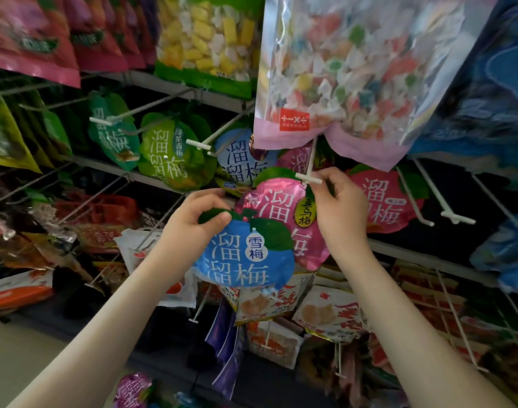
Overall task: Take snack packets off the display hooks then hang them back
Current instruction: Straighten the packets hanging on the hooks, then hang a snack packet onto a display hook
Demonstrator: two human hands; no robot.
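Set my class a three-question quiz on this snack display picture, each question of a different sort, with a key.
1. True or false: the left hand grips the blue packet by its green top.
2. The right hand pinches the top of the pink packet beside: A the white hook tip; B a floor basket; C a price scanner.
3. Fill in: the clear bag of mixed sweets hangs ___ both hands.
Key: 1 true; 2 A; 3 above.

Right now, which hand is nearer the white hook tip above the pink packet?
Right. The right hand is beside the hook tip, pinching the pink packet; the left hand sits lower-left, gripping the blue packet.
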